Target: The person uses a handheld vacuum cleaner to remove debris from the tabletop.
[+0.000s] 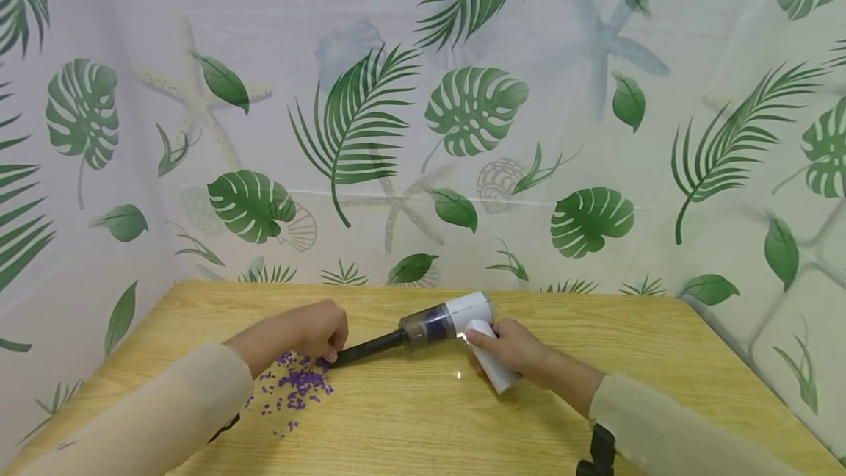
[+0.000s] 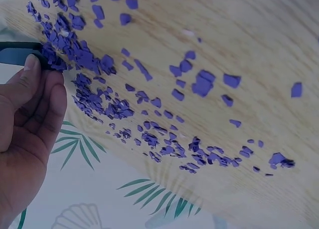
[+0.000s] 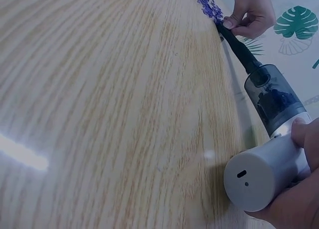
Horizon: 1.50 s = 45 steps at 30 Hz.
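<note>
A white handheld vacuum cleaner [image 1: 471, 312] with a smoky clear dust cup [image 3: 273, 97] and a long black nozzle [image 1: 370, 347] is held above the table. My right hand [image 1: 512, 347] grips its white handle [image 3: 251, 181]. At the nozzle's tip, my left hand [image 1: 311, 330] pinches the black end between thumb and fingers, as the left wrist view [image 2: 35, 99] also shows. Purple paper scraps [image 1: 300, 382] lie scattered beside the tip, and a clump of them sits at its mouth. Dark bits show inside the dust cup.
The wood-grain table [image 1: 410, 417] runs back to a hanging cloth [image 1: 423, 241] printed with green leaves, shells and starfish. This cloth also closes off the left and right sides. Loose scraps [image 2: 204, 82] spread out across the table's left part.
</note>
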Tool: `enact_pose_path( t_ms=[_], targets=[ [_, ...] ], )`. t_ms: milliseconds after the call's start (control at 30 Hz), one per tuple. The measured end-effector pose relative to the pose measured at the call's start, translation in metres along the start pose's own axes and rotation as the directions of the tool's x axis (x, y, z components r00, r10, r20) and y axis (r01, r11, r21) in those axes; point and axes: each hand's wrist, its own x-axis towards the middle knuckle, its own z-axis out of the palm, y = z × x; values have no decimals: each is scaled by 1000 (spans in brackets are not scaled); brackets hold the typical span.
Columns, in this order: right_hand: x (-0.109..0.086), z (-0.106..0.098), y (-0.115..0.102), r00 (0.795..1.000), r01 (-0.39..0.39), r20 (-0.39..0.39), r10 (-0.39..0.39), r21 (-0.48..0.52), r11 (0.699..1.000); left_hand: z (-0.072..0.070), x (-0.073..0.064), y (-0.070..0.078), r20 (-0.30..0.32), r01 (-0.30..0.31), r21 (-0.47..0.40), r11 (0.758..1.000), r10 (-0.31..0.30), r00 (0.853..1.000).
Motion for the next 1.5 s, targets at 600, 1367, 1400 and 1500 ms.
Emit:
enact_pose_path(
  t_ms=[600,1367,1400,1500],
  targets=[
    [-3,1,2,997,42,66,-43,11,999,0,-11,9,67,38,-30,999,-36,997],
    [-2,0,5,987,56,141,-71,111,992,-6,-24,7,120,27,-97,995,-16,993],
    [-2,-1,4,988,54,138,-70,119,991,-8,-24,6,112,21,-92,996,-10,994],
    [-1,-1,2,990,55,122,-73,140,989,-13,-23,2,90,21,-81,996,-14,996]
  ],
)
